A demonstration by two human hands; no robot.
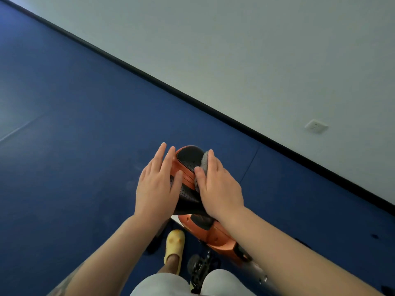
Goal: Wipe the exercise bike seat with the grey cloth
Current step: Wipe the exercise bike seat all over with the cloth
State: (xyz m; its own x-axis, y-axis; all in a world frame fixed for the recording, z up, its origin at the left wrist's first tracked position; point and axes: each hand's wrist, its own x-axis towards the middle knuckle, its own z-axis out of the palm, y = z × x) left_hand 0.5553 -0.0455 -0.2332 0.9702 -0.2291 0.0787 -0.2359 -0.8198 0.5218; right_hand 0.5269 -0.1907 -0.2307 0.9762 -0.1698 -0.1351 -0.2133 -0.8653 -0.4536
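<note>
Blue floor (74, 124) spreads beyond both hands, under the orange bike body (215, 236). Between the hands sits the black-and-orange seat (189, 160). Left hand (154, 184) lies flat on its side, fingers (164, 154) straight. Right hand (218, 184) presses the grey cloth (204, 162) onto the seat with flat fingers.

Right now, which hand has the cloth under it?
The right hand: the grey cloth peeks out beneath its fingers on the seat. The left hand rests bare on the seat's other side.
</note>
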